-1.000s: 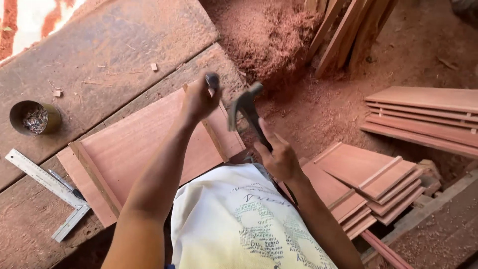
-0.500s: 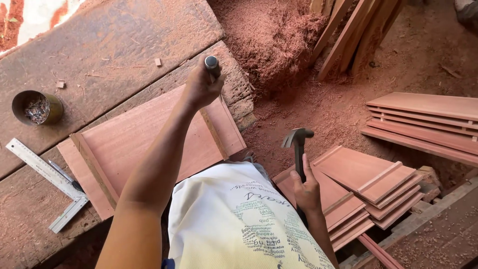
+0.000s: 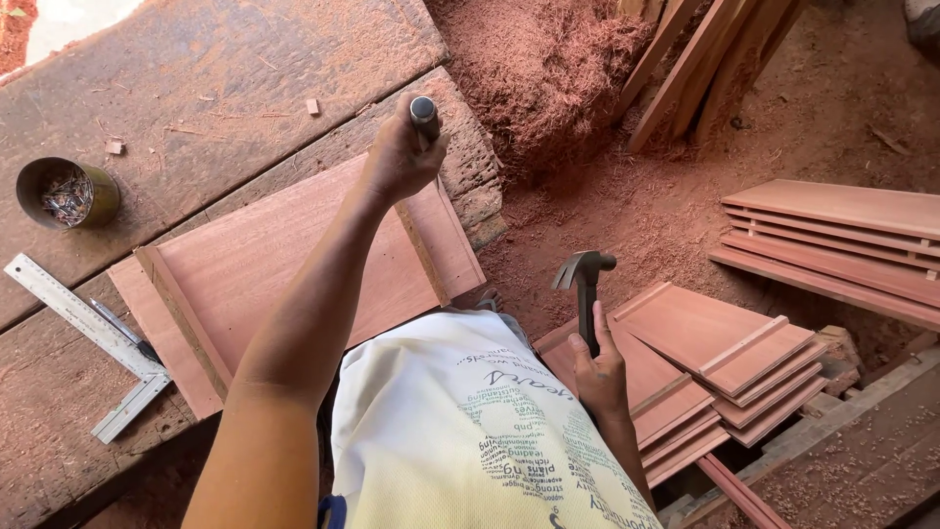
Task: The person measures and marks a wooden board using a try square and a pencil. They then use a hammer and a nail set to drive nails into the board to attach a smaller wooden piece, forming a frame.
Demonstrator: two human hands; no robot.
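Your right hand has dropped from the raised position it held a second ago, up beside the left; it now sits low in the centre-right of the frame, fingers wrapped tight round the handle of the claw hammer, head up, over the stack of panels on the sawdust floor. Your left hand has stayed put in the upper middle, fingers closed round the dark punch, its tip hidden behind the hand, at the far edge of the reddish panel lying on the worktop. So the hammer looks pulled back between blows. The tin of nails and steel square lie at left.
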